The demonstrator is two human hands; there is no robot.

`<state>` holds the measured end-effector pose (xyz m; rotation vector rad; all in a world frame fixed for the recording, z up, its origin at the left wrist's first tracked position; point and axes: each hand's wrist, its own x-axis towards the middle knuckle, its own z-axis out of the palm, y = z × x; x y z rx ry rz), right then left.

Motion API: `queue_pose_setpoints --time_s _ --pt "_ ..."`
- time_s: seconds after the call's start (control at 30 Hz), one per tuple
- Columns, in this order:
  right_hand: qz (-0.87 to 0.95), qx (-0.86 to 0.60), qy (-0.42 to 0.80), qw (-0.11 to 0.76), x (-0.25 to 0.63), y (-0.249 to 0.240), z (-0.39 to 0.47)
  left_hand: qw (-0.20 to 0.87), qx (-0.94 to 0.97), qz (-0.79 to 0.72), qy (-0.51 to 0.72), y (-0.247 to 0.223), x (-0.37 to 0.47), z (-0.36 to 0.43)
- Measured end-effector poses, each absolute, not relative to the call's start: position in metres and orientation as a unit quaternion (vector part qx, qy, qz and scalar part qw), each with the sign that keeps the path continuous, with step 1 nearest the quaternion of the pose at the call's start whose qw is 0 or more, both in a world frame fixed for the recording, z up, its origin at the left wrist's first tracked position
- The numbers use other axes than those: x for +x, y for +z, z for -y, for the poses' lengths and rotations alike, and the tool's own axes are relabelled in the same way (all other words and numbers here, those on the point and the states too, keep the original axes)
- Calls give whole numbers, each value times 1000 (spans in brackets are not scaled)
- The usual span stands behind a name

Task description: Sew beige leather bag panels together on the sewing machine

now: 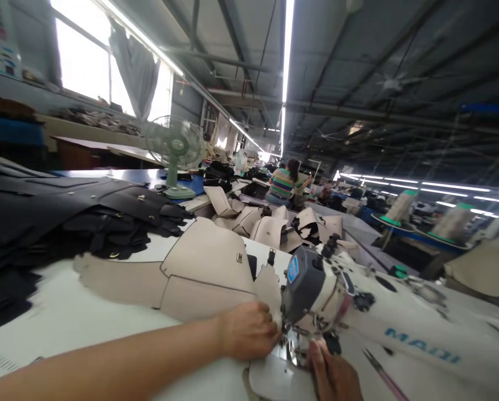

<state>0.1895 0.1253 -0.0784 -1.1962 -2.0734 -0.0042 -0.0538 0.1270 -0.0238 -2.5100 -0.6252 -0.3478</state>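
Curling left hand [249,331]: fingers closed on the near edge of the beige piece [208,267], beside the machine's needle area.
Right hand [335,373]: fingertips close to the metal parts under the machine head, on the side away from the left hand; whether they grip anything, I cannot tell.
Beige piece: flat on the pale table [149,379], dark-edged, with a metal clasp [239,257], reaching left from the machine.
Sewing machine [383,323]: white arm, dark grey head with a blue label, above and right of the left hand.
Pointed tool [385,374]: right of the right hand, on the table.
Black pieces [78,206]: heaped at the left.
Beige pile [270,225]: beyond the machine head.
Green fan [175,145]: behind the black heap.
Person in striped top [283,184]: farther back.
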Motion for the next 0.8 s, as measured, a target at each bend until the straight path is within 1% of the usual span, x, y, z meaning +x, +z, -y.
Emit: queue_pose_setpoints --time_s 0.1,0.2,0.33,0.43,0.53,0.67,0.73,0.8 --pt "778 -498 7 383 202 -72 -128 285 -921 234 -125 -22 -57 -118" --pt "783 -501 14 368 215 -64 -124 304 -913 249 -109 -22 -58 -108" --pt "826 -445 56 341 222 -62 -111 309 -905 281 -78 -20 -54 -98" --pt "838 -411 34 358 219 -61 -101 305 -906 289 -57 -16 -60 -87" --pt "844 -391 13 367 209 -56 -91 291 -905 309 -33 -13 -87 -66" --pt "874 -355 42 328 193 -45 -73 265 -883 387 23 -11 -135 -26" --pt "873 -355 56 330 188 -42 -69 260 -876 405 23 -11 -152 -6" --pt "857 -376 71 345 186 -43 -71 270 -871 411 -7 -8 -165 17"
